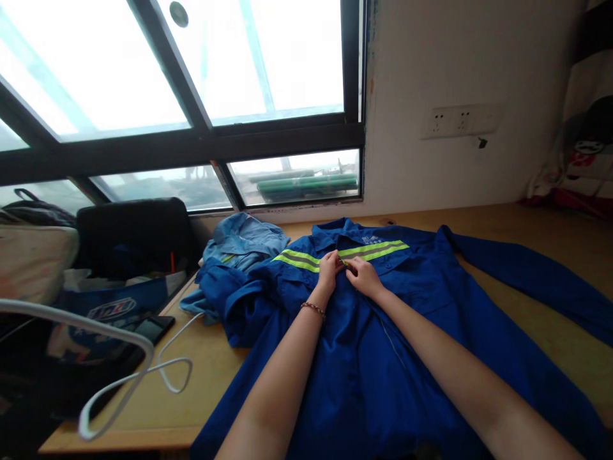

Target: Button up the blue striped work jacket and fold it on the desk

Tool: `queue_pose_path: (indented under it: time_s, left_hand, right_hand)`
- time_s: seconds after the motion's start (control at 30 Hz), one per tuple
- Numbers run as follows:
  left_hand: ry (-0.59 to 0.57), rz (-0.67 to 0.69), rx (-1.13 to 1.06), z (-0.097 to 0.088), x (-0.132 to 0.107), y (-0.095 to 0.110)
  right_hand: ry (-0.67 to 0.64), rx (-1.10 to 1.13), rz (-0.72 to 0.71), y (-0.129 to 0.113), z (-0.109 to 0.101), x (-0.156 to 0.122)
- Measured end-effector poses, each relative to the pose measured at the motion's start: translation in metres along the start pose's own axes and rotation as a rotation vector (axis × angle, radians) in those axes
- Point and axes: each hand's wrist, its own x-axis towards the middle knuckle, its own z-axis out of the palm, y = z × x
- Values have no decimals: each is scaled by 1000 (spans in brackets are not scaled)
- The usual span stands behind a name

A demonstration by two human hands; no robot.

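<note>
The left hand [329, 271] and right hand [364, 276] are pinching the blue jacket [354, 332] at its chest, fingers closed on cloth; it's draping toward the surface's [215, 370] near edge, so slack folds could be dragging its front sides askew

Daylight came from the window [191, 96] beyond the far edge of the table [211, 370], and its upper panes [297, 57] were so bright that they became almost all white. The room itself was rather dim. The blue bag [148, 294] beside the table's left edge lay in deep shadow, and the table's right side was also darker. The small white print [371, 240] on the blue jacket [450, 345] was too blurred for reading. Toward the view's sides, shapes looked stretched.
</note>
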Motion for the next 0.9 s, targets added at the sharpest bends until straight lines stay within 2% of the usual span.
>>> queue_pose_path:
  time_s: [0.1,0.17,0.3,0.43,0.73,0.83,0.9]
  left_hand:
    - [-55,-191,-348,-6,2,1]
    - [-78,-234,-397,-9,3,0]
    - [-41,-250,-435,-11,6,-3]
    - [-30,-280,-487,-11,8,-3]
    - [-70,-235,-536,-9,3,3]
    - [-142,-204,-528,-8,1,7]
    - [-195,-141,-404,-7,0,7]
  right_hand:
    - [-23,-42,-47,-5,1,-1]
    - [-17,-22,-61,-7,0,-2]
    - [-15,32,-3,-8,-2,-3]
    - [-48,-66,73,-8,-1,-3]
    - [-18,-203,100,-19,2,-9]
    - [8,-22,215,-15,6,-8]
    - [64,174,336,-7,6,-3]
